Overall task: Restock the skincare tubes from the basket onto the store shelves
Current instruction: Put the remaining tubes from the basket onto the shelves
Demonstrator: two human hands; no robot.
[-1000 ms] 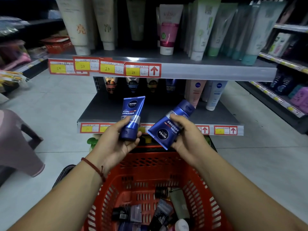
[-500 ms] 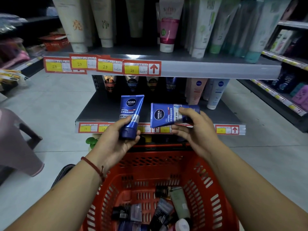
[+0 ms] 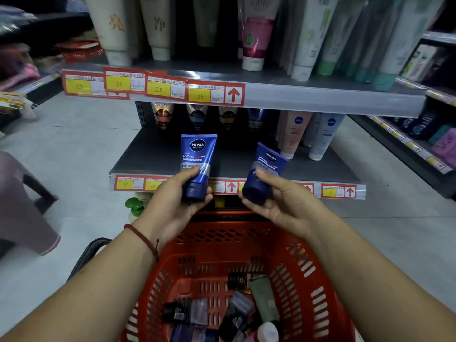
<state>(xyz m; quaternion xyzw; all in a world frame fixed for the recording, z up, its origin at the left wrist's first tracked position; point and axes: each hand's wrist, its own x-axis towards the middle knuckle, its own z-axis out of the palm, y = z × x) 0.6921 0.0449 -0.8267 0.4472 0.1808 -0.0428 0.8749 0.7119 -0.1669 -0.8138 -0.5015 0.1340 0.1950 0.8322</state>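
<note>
My left hand (image 3: 172,206) grips a blue Nivea Men tube (image 3: 197,161) upright, cap down, label facing me. My right hand (image 3: 281,203) holds a second blue Nivea tube (image 3: 267,166) by its cap end, tilted away toward the shelf. Both tubes hover above the front edge of the grey lower shelf (image 3: 153,156). Below my arms the red basket (image 3: 303,267) holds several dark and grey tubes (image 3: 246,309). At the shelf's back stand dark tubes (image 3: 197,114), with pale Nivea tubes (image 3: 293,132) at the right.
The upper shelf (image 3: 320,95) carries tall white, pink and green tubes and yellow price tags. A purple stool (image 3: 22,206) stands on the floor at left. A green-capped bottle (image 3: 134,206) sits below the lower shelf. Another shelf unit (image 3: 419,144) runs along the right.
My right hand has turned its tube from lying sideways to cap-down, pointing away toward the shelf. The left hand and its tube have barely moved.
</note>
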